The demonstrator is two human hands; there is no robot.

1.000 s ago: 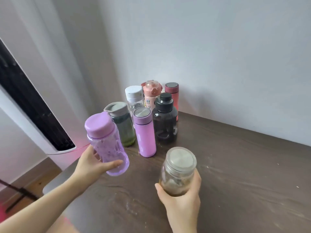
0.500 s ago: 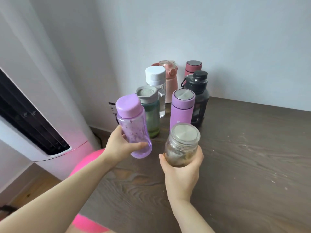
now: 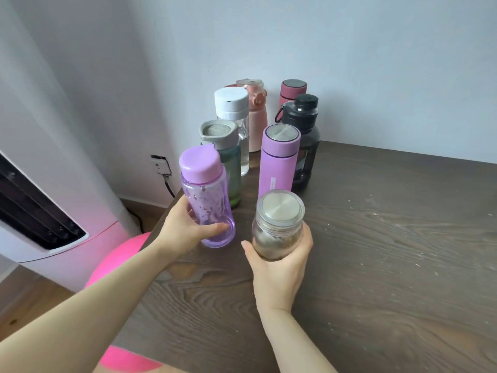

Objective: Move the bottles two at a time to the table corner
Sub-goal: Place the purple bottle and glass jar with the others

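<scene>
My left hand grips a clear purple bottle with a purple cap, held low near the table's left edge. My right hand holds a glass jar with a steel lid, just right of it. Behind them, in the far left corner of the dark wooden table, stand several bottles: a green one with a grey lid, a clear one with a white cap, a pink one, a dark red flask, a black jug and a purple flask.
A white standing air conditioner is left of the table. A wall socket with a cable sits low on the wall. A pink ball lies below the table edge. The wall runs behind the bottles.
Both hands have carried the purple bottle and the jar forward, closer to the group in the corner. The view has shifted left a little.
</scene>
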